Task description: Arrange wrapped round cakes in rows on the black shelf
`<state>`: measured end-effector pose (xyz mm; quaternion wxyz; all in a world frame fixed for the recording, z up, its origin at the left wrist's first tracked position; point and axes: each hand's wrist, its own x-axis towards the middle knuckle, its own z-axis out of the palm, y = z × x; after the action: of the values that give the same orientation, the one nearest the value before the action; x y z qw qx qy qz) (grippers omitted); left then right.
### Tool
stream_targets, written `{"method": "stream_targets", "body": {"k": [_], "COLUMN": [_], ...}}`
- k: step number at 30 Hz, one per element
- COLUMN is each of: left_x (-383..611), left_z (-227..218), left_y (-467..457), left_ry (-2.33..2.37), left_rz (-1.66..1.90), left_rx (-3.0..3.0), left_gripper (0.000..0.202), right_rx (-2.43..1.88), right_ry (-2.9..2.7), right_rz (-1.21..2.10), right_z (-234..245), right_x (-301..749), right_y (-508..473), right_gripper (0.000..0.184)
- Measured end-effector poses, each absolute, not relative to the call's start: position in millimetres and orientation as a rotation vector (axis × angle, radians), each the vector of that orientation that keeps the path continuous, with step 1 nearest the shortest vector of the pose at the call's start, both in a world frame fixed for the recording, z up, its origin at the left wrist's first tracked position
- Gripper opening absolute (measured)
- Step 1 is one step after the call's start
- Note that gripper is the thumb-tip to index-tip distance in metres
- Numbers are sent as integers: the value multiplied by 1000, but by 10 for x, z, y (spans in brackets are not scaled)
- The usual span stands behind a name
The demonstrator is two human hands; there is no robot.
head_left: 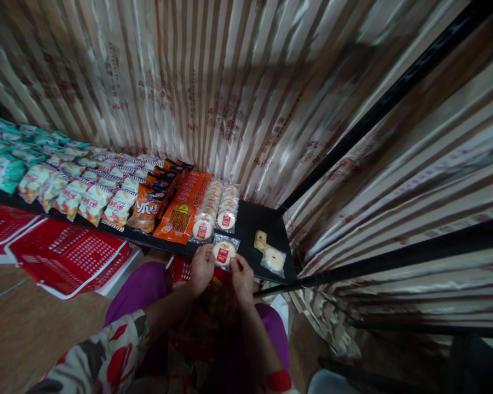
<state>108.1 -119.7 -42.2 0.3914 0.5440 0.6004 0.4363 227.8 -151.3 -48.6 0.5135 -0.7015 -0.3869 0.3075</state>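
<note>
A clear-wrapped round white cake with a red label (pixel 224 252) rests at the front edge of the black shelf (pixel 250 221), and both hands pinch it. My left hand (pixel 201 268) grips its left side, my right hand (pixel 241 276) its right side. Just behind it lie two rows of the same round cakes (pixel 216 210). To the right, a loose wrapped white cake (pixel 274 259) and a small yellow packet (pixel 260 239) lie on bare shelf.
Orange snack packs (pixel 181 216), dark orange bags (pixel 150 208), striped white-orange bags (pixel 94 200) and teal packets (pixel 6 164) fill the shelf leftward. Red plastic baskets (pixel 69 257) sit on the floor at left and under my hands. Striped foil sheets (pixel 246 98) back the shelf.
</note>
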Motion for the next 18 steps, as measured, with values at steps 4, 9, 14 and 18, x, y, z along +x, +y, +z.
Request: {"method": "stream_targets", "body": {"k": [4,9,14,18], "left_x": [1116,1152,1178,1197], "left_z": [-439,-493,-536,-581], "left_y": [-1105,-1004,-965,-982], "left_ry": [1536,1538,1511,1520], "left_rz": [1100,1085,1077,1089], "left_rx": [1426,1424,1457,1613], "left_gripper": [29,29,32,37], "right_rx": [-1709,-1719,-1742,-1763], "right_ry": [-940,-927,-928,-936], "right_rz": [715,709,682,669], "right_z": [-457,-482,-521,-550], "right_x": [2300,2325,2366,2394], "right_y": [-1388,-1270,-1172,-1108], "right_gripper": [42,45,46,47]}}
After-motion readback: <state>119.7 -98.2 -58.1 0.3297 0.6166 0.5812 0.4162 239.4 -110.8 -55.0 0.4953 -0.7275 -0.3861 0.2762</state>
